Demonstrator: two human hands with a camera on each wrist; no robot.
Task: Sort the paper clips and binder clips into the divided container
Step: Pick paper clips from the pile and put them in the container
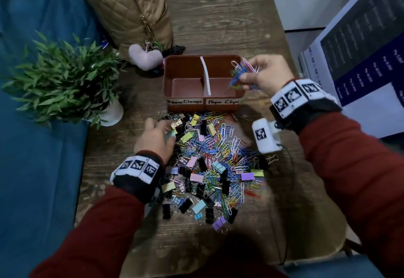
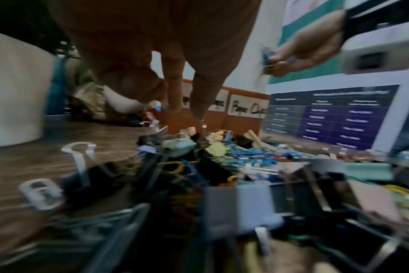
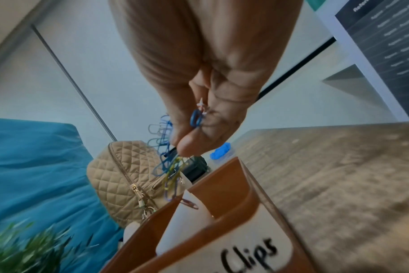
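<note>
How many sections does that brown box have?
2. In the divided container, the left section is labelled Paper Clamps; the right section, labelled Paper Clips, lies under the right hand.

The left hand (image 2: 166, 61) reached fingers down into the clip pile (image 2: 222, 166); the right hand (image 2: 306, 49) pinched paper clips (image 2: 267, 59).

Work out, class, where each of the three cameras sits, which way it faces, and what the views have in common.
Head: above the table, looking down at the clip pile and divided container; both forearms and hands show.
Left wrist: low over the pile, facing the container's labels; left hand fingers hang in front.
Right wrist: above the container, looking along the right hand pinching paper clips.
Shared: all three show the container; head and left wrist both show the pile.
</note>
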